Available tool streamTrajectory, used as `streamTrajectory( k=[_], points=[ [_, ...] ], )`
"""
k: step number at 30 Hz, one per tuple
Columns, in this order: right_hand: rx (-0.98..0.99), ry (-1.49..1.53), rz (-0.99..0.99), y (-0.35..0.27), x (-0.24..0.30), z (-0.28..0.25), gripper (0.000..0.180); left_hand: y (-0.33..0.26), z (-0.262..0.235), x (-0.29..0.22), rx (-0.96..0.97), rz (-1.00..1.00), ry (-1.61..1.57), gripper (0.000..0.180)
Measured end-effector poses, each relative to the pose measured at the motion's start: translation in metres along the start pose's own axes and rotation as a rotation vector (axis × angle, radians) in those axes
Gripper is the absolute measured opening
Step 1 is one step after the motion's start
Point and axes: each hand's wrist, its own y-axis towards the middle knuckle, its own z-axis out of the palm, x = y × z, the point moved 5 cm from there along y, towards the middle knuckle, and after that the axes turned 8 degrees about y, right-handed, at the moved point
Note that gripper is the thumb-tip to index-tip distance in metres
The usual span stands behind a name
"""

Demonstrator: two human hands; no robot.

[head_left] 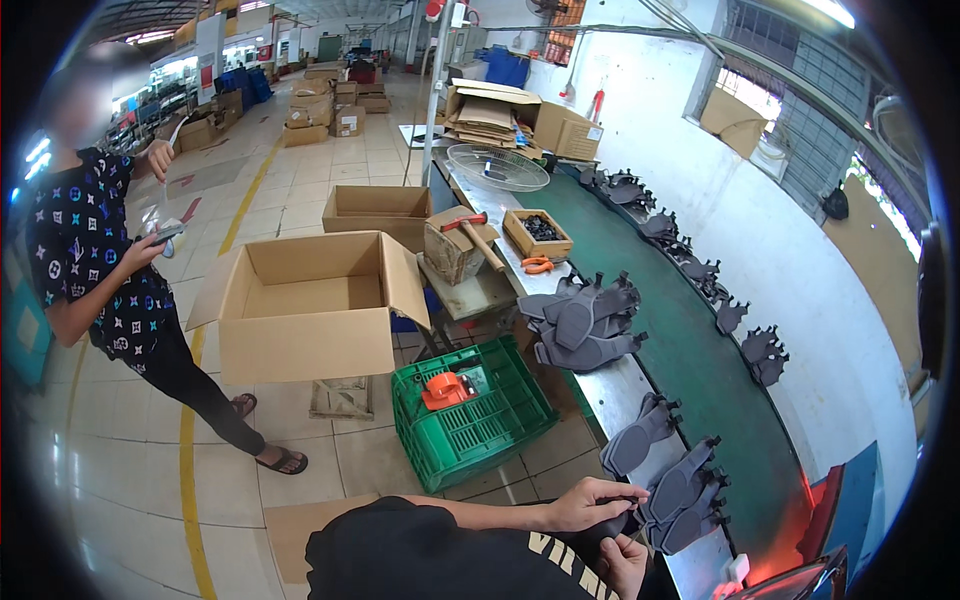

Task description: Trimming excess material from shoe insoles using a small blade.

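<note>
Here, at the far left, another person (110,260) is seen standing on the tiled floor (300,190), holding something small that cannot be made out. Next to the right, an open cardboard box (305,305) is set on a low stand, and a green crate (470,415) with an orange tape dispenser (447,388) on it is placed on the floor just beside the counter (610,385).

At the lower middle, a dark grey plastic part (612,520) is gripped between both hands: the left hand (585,503) is closed over its top, the right hand (622,562) is closed around its lower end. The step is judged to be the handling or checking of this single part at the counter's near end. Just to the right, like parts (680,490) are stacked on the counter, and more are spread along the green belt (700,350). For the next move, a firm two-handed hold and a clear spot near the stack would be needed.
</note>
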Motion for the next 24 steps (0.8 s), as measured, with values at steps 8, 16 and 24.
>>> streamTrajectory(
  k=[8,16,24],
  points=[
    [-0.051,-0.126,-0.122,-0.012,0.019,-0.012,0.022,0.018,0.034,0.032,0.090,-0.198,-0.287,0.028],
    [0.061,-0.202,-0.147,-0.017,0.012,-0.048,0.023,0.031,0.061,0.053,0.177,-0.486,-0.429,0.030],
    [0.012,-0.105,-0.228,-0.017,-0.008,-0.101,0.020,0.047,0.098,0.069,0.303,-0.624,-0.423,0.031]
  ],
)
